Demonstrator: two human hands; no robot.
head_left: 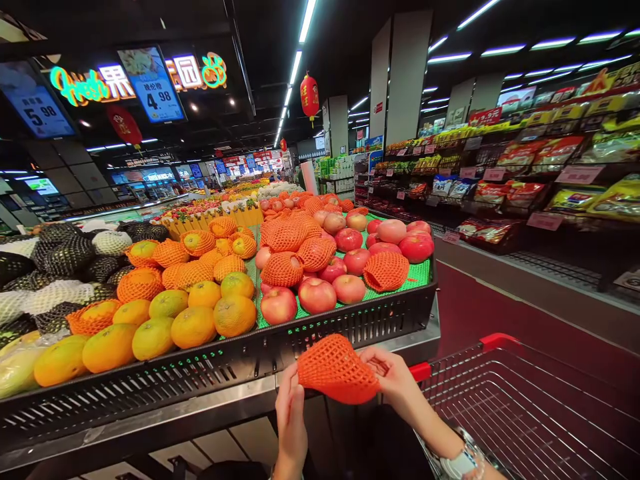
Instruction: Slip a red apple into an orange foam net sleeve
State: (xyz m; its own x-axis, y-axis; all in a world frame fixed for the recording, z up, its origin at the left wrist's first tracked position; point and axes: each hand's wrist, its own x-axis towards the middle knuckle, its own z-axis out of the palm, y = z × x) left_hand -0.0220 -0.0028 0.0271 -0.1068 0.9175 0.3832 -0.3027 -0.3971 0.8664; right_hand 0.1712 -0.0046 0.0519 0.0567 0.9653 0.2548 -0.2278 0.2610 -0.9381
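Low in the frame's centre, the left hand (291, 417) and right hand (395, 381) both pinch an orange foam mesh fruit sleeve (336, 370), fingers closed on its edges. It hangs just before the black slotted front rim of the fruit table (200, 377). The red-handled wire shopping cart (530, 407) fills the lower right; the aisle floor beyond lies open.
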